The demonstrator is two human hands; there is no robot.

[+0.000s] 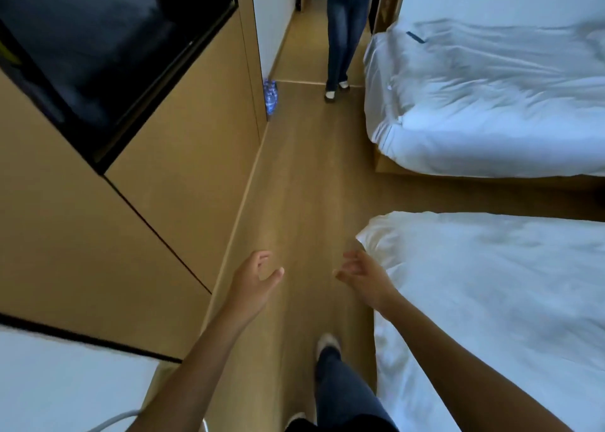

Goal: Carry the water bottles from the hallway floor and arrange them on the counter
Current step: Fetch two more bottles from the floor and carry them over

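A pack of water bottles [270, 96] with blue labels stands on the wooden floor far ahead, against the corner of the wood-panelled wall where the hallway begins. My left hand [253, 276] and my right hand [360, 273] are stretched out in front of me above the floor, both with fingers apart and holding nothing. They are well short of the bottles. A white counter surface [65, 382] shows at the bottom left corner.
Two beds with white duvets [491, 104] [491, 300] line the right side, leaving a narrow floor aisle [304, 186]. A wood panel wall with a black screen [98, 55] runs along the left. Another person in jeans [343, 32] stands in the hallway beyond the bottles.
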